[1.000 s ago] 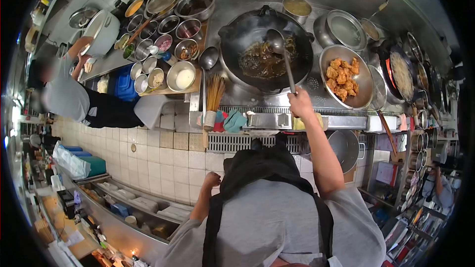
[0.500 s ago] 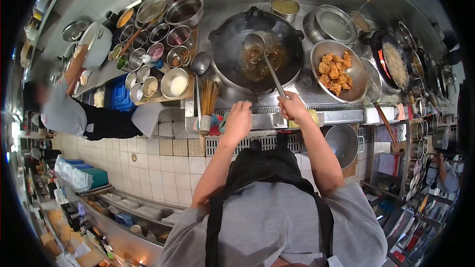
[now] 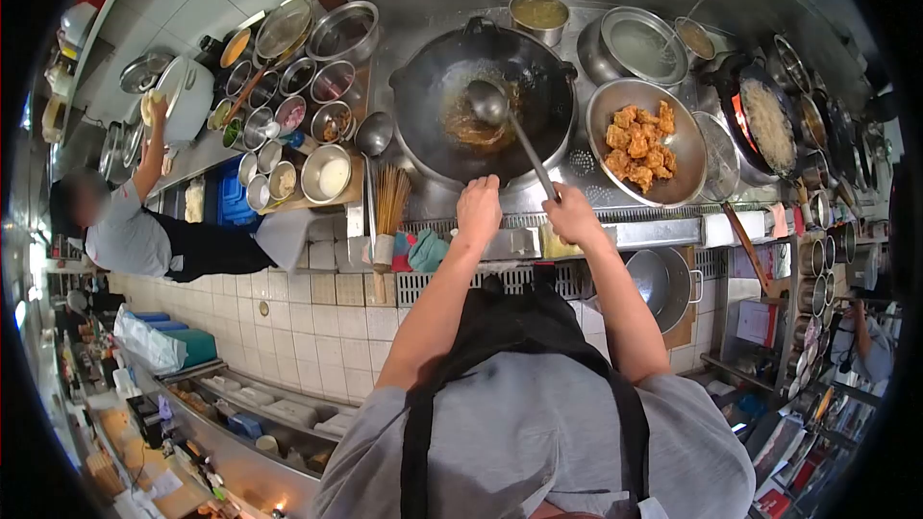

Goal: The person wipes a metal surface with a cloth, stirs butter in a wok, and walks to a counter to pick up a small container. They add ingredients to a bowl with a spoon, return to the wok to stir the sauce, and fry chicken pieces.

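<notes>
A long-handled ladle [image 3: 524,142] is in my right hand [image 3: 574,215], fingers wrapped round the end of its handle. Its bowl rests low inside a large black wok [image 3: 423,106], over a brown, bubbling liquid [image 3: 473,131]. At the wok's near rim, my left hand [image 3: 479,213] has its fingers curled onto the edge; the fingertips are partly hidden. Right of the wok stands a steel bowl [image 3: 692,168] of browned fried pieces [image 3: 638,144].
A second ladle [image 3: 374,135] and a bamboo brush [image 3: 389,202] lie left of the wok. Several seasoning pots [image 3: 327,173] crowd the left counter, where another person [image 3: 135,221] reaches out. Flame shows under a pan [image 3: 769,125] at right. A pot of liquid [image 3: 538,14] stands behind.
My left hand has moved forward from the stove's front edge onto the wok's near rim. The ladle's bowl has shifted within the wok. The other person's arm has reached farther out.
</notes>
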The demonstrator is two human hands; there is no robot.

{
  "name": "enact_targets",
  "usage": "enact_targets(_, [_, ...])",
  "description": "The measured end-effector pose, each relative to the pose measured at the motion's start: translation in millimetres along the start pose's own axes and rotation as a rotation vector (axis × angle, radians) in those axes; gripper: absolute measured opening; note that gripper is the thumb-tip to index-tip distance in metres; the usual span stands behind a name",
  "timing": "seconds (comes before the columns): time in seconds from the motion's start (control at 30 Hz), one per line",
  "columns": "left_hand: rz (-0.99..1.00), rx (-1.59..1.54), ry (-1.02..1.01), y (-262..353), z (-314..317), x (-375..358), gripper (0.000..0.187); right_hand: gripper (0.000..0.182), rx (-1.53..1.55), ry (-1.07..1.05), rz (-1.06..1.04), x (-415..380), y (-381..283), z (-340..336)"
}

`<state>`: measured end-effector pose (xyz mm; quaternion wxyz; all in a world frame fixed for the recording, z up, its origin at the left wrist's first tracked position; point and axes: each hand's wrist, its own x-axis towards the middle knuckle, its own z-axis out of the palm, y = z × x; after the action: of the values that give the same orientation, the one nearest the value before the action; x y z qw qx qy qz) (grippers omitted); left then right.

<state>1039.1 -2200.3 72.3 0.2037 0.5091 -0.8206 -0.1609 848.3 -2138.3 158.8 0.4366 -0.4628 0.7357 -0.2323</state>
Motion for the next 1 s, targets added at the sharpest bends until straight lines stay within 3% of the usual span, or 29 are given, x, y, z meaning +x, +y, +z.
enact_targets(0.07, [0.0, 0.012, -0.005, 1, 3, -4, 0.018, 0.03, -0.206, 0.24, -0.24, 28, 28, 28])
enact_targets(0.17, [-0.023, 0.012, 0.014, 12, -6, -1, 0.017, 0.036, -0.006, 0.019, -0.155, 44, 33, 38])
enact_targets(0.3, [-0.072, 0.021, -0.008, 11, 0, 5, 0.015, 0.04, 0.351, -0.273, 0.12, 4, 30, -27])
enact_targets(0.37, [-0.095, 0.098, -0.028, 23, -11, 4, 0.017, 0.04, 0.187, -0.206, 0.096, -8, 11, -50])
enact_targets(0.4, [-0.089, 0.089, -0.004, 27, -12, 0, 0.017, 0.041, 0.064, -0.168, 0.03, -1, 12, -46])
enact_targets(0.5, [-0.113, 0.105, -0.016, 29, -10, 1, 0.017, 0.04, -0.339, 0.287, -0.529, 60, 84, 28])
enact_targets(0.53, [-0.122, 0.11, -0.026, 24, -5, 5, 0.017, 0.04, -0.317, 0.262, -0.466, 59, 81, 36])
enact_targets(0.63, [-0.138, 0.113, -0.053, 30, -11, 3, 0.019, 0.046, 0.092, -0.209, 0.035, 8, 8, -32])
enact_targets(0.7, [-0.141, 0.122, -0.004, 32, -10, -3, 0.02, 0.045, 0.046, -0.161, -0.041, -1, 15, -42])
enact_targets(0.77, [-0.131, 0.079, 0.063, 28, -3, -2, 0.024, 0.042, -0.162, 0.24, -0.463, 16, 76, -11])
enact_targets(0.9, [-0.151, 0.088, 0.038, 33, -10, -2, 0.022, 0.037, -0.188, 0.291, -0.422, 8, 91, 10])
enact_targets(0.93, [-0.144, 0.083, 0.041, 33, -10, -5, 0.023, 0.034, 0.109, 0.028, -0.079, -20, 45, -6])
enact_targets(1.0, [-0.161, 0.097, 0.029, 27, -2, -1, 0.02, 0.031, 0.264, -0.085, 0.001, -16, 38, -19])
